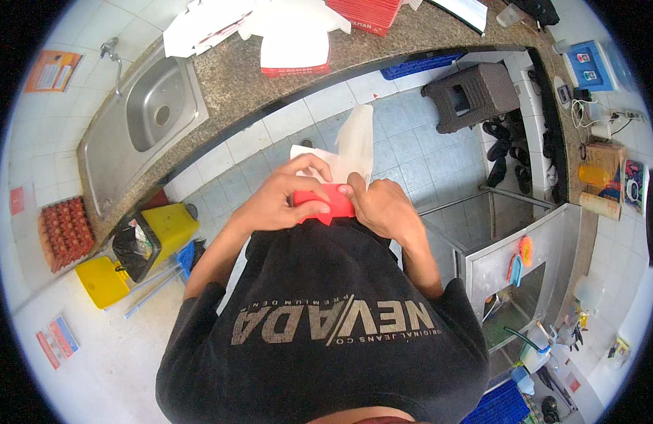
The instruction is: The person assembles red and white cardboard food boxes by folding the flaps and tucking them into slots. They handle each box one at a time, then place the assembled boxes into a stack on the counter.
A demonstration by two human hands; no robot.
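Red card (pixel 342 203), seemingly folded, sits between left hand (pixel 275 200) and right hand (pixel 386 207).

Speckled brown stone counter here, steel sink (pixel 149 99) set into it. Counter (pixel 227 92) stuff, going outward from the sink: messy pile of flat white cartons (pixel 202 28) nearest, then white, red-edged cartons (pixel 294 49), then a red stack (pixel 369 15). Way farther from the sink, a clearish cup (pixel 510 15).

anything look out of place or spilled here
Mainly the yellow bin at left: its lid is open, exposing the black liner. I see no spill, and the held red card shows no clear damage.
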